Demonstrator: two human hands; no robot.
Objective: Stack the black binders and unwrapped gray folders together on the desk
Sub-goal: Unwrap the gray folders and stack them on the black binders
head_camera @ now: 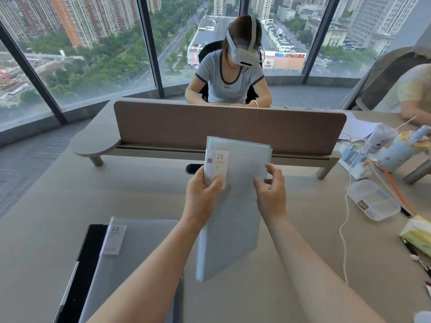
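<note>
Gray folder, held [235,201]: it was lifted above the desk [58,206], tilted, at the centre of the view.
Left hand [203,194]: the fingers were pinched on the white label [218,166] at the folder's upper left corner.
Right hand [271,192]: the fingers were spread and loosely curled at the folder's right edge; real contact could not be told.
Second gray folder [140,248]: it was laid flat at 7 o'clock, on a black binder [91,243].
Divider panel [228,127]: it was seen at 12 o'clock.
Clear plastic box [373,199]: it was placed at 3 o'clock.
</note>
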